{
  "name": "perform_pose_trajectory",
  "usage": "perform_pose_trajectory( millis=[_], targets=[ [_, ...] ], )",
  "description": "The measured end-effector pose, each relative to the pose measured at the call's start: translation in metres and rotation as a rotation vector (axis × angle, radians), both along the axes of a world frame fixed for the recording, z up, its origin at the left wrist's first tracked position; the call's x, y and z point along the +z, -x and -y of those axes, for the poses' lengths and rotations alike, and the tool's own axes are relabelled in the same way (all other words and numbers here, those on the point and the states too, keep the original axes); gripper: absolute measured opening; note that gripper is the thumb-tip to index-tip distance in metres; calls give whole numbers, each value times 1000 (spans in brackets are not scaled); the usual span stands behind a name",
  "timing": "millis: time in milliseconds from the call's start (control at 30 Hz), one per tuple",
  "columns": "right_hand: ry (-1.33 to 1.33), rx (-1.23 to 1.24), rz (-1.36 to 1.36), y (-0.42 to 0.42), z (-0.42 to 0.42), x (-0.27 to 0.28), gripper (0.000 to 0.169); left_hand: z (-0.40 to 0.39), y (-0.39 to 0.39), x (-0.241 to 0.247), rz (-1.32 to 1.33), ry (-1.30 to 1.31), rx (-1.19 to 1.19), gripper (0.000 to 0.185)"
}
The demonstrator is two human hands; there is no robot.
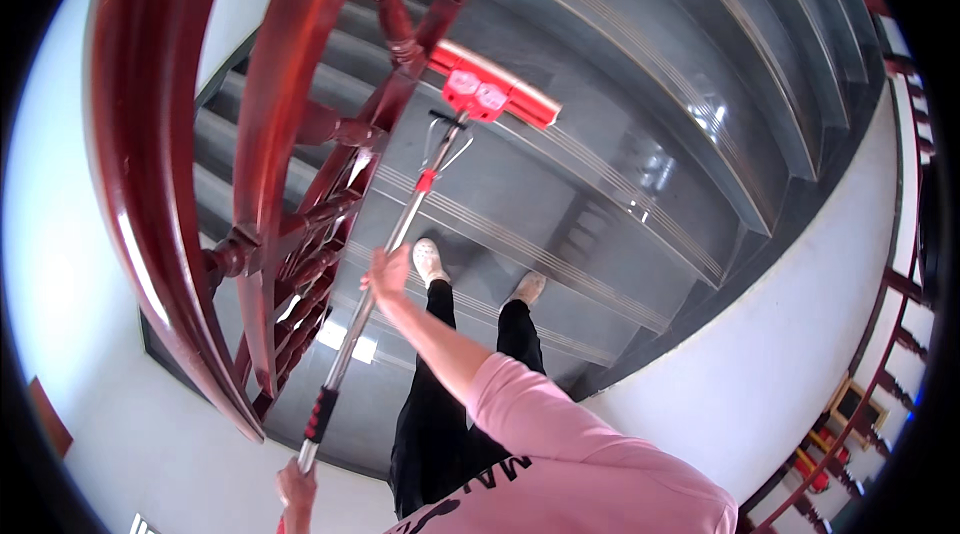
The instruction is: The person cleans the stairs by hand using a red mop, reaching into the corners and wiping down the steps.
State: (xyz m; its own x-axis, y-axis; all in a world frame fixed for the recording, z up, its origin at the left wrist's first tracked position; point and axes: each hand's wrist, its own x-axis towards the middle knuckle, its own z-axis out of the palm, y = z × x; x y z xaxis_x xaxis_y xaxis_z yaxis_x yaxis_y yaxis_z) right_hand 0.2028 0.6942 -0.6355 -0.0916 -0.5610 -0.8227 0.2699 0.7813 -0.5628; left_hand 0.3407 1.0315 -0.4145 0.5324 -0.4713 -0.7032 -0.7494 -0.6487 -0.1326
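Observation:
A squeeze mop with a red head (487,88) and a metal pole (352,343) slants across the view. My right hand (388,275) is closed around the middle of the pole, below its red collar. At the lower left, my left hand (297,485) grips the pole's end, just below the black foam grip (321,414). The mop head lies across a grey stone stair tread (600,151), its left end beside the foot of the red wooden balusters. A wire lever (448,144) sits under the head.
The dark red wooden handrail (142,181) curves down the left side, with turned balusters (311,211). Curved steps (675,31) rise at the upper right beside a white wall (780,339). My light shoes (427,260) stand on the stairs. More railing shows at the far right.

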Motion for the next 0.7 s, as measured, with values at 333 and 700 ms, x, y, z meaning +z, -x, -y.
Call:
perform_pose_trajectory(
  millis=[333,700],
  targets=[
    [-57,-139,197,24,-15,33,21,25,-63,51,158,51,-325,19],
    [-72,-665,-73,368,0,-31,2,239,129,-26,-172,202,-816,8]
  ],
)
